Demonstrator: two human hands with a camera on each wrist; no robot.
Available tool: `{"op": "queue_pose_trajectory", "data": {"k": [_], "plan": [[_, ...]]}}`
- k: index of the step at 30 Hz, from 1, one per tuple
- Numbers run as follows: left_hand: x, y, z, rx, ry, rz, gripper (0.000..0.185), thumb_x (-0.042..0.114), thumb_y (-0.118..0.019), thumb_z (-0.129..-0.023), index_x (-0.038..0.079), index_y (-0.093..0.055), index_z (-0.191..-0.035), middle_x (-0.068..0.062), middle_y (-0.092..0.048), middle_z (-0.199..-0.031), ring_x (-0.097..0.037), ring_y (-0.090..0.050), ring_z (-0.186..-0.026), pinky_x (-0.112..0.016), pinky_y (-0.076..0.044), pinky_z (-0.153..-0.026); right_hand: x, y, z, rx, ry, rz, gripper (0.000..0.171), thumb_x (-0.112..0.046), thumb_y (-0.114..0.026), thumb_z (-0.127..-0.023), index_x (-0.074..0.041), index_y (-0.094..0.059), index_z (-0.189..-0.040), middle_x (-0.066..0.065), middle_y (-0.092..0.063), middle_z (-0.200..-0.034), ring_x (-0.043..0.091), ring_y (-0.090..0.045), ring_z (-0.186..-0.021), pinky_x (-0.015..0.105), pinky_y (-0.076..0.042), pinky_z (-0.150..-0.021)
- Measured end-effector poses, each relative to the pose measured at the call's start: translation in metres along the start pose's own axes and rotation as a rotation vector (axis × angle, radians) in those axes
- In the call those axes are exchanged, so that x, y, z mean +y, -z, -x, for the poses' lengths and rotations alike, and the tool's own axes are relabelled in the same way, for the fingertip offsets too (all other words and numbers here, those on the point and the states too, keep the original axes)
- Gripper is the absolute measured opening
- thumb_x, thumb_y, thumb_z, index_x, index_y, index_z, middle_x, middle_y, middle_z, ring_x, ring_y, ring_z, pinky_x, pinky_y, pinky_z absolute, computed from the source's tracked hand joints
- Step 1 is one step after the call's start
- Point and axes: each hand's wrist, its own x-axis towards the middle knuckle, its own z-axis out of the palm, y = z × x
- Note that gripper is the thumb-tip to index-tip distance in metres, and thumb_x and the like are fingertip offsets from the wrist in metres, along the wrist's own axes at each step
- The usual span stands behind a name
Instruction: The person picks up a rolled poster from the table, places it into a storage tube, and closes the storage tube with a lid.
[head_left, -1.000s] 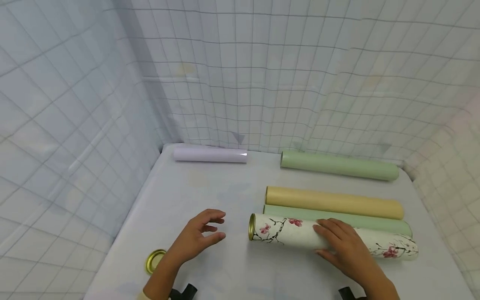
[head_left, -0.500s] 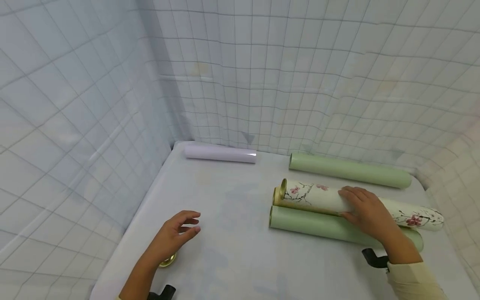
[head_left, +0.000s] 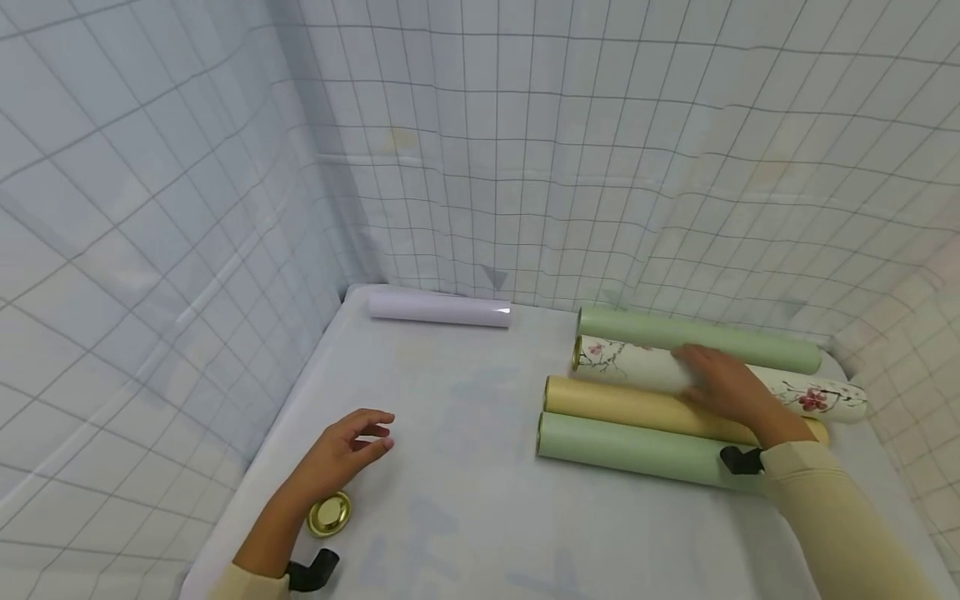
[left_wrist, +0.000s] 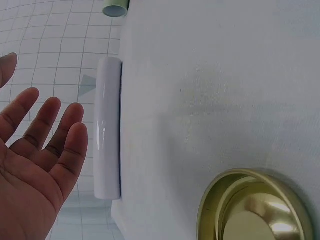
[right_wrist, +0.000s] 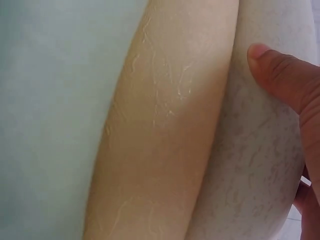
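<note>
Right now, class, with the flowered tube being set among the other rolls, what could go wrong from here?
1. The flowered tube lies between the far green roll and the yellow roll; released carelessly, it may roll and knock them.
2. Its left end looks open, while the gold cap lies apart by the left hand; anything inside might slide out.

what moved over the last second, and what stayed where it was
The right hand carried the flowered tube from the near side of the rolls over the near green roll and yellow roll, to between the yellow roll and far green roll. The left hand drew back, fingers relaxed. Lavender roll and gold lid stayed.
</note>
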Motion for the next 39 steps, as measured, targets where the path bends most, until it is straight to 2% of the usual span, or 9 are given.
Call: {"op": "queue_pose_trajectory", "data": {"k": [7,12,16,20,25,33,36,39], "plan": [[-0.002,0.005,-0.013,-0.017,-0.001,-0.034,0.039,0.027,-0.070,-0.095,0.009,-0.062,-0.129,-0.015,-0.062,-0.127,-0.026,-0.063,-0.111,-0.031,-0.054,-0.089,0.013,-0.009,-0.011,-0.132,-0.107,-0.062,0.067,-0.012,-0.078,-0.085,0.003,-0.044,-0.142,0.027,-0.052,-0.137,0.048,-0.050,-0.121,0.063,-0.042,-0.097],[-0.001,0.009,-0.016,-0.016,-0.011,-0.050,0.038,0.027,-0.068,-0.096,0.007,-0.062,-0.128,-0.016,-0.062,-0.125,-0.027,-0.063,-0.111,-0.038,-0.055,-0.089,0.018,-0.014,-0.015,-0.174,-0.132,-0.098,0.069,-0.013,-0.076,-0.088,0.004,-0.041,-0.145,0.029,-0.048,-0.141,0.049,-0.046,-0.126,0.063,-0.039,-0.100],[-0.001,0.009,-0.018,-0.019,-0.005,-0.042,0.038,0.027,-0.068,-0.096,0.008,-0.062,-0.129,-0.015,-0.062,-0.125,-0.027,-0.063,-0.111,-0.036,-0.055,-0.089,0.018,-0.012,-0.016,-0.184,-0.134,-0.097,0.069,-0.012,-0.076,-0.088,0.005,-0.040,-0.145,0.029,-0.047,-0.141,0.049,-0.046,-0.126,0.063,-0.039,-0.101],[0.000,0.007,-0.019,-0.022,0.014,-0.039,0.039,0.027,-0.069,-0.096,0.009,-0.062,-0.129,-0.015,-0.062,-0.126,-0.026,-0.063,-0.111,-0.033,-0.054,-0.088,0.013,-0.004,-0.019,-0.126,-0.074,-0.044,0.067,-0.010,-0.079,-0.085,0.004,-0.044,-0.141,0.028,-0.052,-0.137,0.048,-0.050,-0.122,0.062,-0.042,-0.098],[-0.001,0.006,-0.019,-0.018,0.028,-0.070,0.039,0.028,-0.069,-0.095,0.009,-0.062,-0.129,-0.014,-0.062,-0.126,-0.026,-0.063,-0.111,-0.036,-0.054,-0.089,-0.005,0.013,-0.018,-0.019,0.005,0.019,0.066,-0.009,-0.085,-0.077,0.001,-0.051,-0.133,0.025,-0.058,-0.129,0.045,-0.056,-0.116,0.060,-0.045,-0.094],[-0.001,0.003,-0.022,-0.027,0.015,-0.055,0.040,0.026,-0.069,-0.096,0.006,-0.061,-0.129,-0.017,-0.060,-0.128,-0.030,-0.063,-0.111,-0.042,-0.054,-0.090,-0.058,0.031,0.017,0.044,-0.038,0.003,0.063,-0.009,-0.088,-0.073,0.000,-0.057,-0.127,0.022,-0.062,-0.123,0.043,-0.057,-0.113,0.059,-0.045,-0.094],[0.000,0.002,-0.023,-0.031,0.019,-0.052,0.041,0.026,-0.069,-0.096,0.004,-0.061,-0.130,-0.017,-0.060,-0.129,-0.029,-0.063,-0.111,-0.041,-0.054,-0.091,-0.078,0.030,0.032,0.063,-0.038,0.006,0.064,-0.011,-0.090,-0.071,0.001,-0.058,-0.126,0.022,-0.061,-0.123,0.042,-0.057,-0.113,0.059,-0.045,-0.092],[0.001,0.001,-0.024,-0.030,0.015,-0.047,0.041,0.026,-0.069,-0.096,0.005,-0.061,-0.130,-0.017,-0.060,-0.129,-0.029,-0.063,-0.111,-0.041,-0.054,-0.090,-0.094,0.023,0.043,0.089,-0.001,0.033,0.068,-0.015,-0.091,-0.069,0.000,-0.059,-0.127,0.019,-0.062,-0.123,0.040,-0.058,-0.112,0.058,-0.046,-0.091]]}}
